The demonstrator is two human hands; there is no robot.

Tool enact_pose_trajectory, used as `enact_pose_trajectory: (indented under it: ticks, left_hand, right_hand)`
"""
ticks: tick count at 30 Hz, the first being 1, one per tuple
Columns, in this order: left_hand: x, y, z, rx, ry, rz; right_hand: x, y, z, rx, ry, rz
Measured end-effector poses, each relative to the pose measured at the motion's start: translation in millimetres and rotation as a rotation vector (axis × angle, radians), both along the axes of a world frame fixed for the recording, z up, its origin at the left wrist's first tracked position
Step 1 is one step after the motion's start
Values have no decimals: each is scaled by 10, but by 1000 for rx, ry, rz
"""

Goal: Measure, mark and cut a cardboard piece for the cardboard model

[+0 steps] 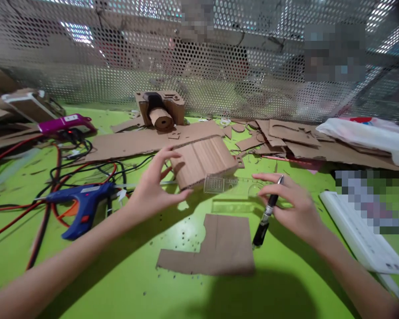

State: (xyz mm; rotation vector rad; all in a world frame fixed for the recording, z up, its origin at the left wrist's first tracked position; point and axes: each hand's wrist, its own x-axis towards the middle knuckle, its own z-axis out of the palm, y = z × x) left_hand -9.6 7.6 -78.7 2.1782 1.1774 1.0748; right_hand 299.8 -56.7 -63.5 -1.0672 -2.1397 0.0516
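A small cardboard box (204, 159) with a ribbed top sits tilted in the middle. My left hand (159, 179) is curved around its left end, fingers at the far edge and thumb by the near corner. In my right hand (291, 201) a black and silver pen (267, 215) rests between the fingers, its tip downwards. The same hand's fingertips hold the right end of a clear stencil ruler (237, 184), whose left end lies in front of the box. Below these, a flat L-shaped cardboard piece (226, 246) lies on the green table (119, 283).
A blue glue gun (84, 204) with tangled cables lies at left, a purple glue gun (66, 124) behind it. At the back stands a cardboard camera model (177, 108). Cardboard scraps (292, 135) spread along a perforated metal screen (219, 75). A white power strip (362, 235) lies right.
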Motion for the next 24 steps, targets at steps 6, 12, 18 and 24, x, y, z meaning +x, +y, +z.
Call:
enact_pose_trajectory:
  ticks: [6, 12, 18, 24]
  left_hand:
    - [-3, -34, 207, -76, 265, 110]
    - [230, -701, 273, 471, 492, -199]
    - [424, -1107, -126, 564, 575, -358]
    - [315, -1094, -139, 596, 590, -343]
  right_hand:
    - [99, -178, 11, -299, -59, 3]
    - [146, -384, -253, -401, -63, 21]
    - [102, -447, -348, -390, -60, 19]
    - [17, -431, -382, -303, -17, 64]
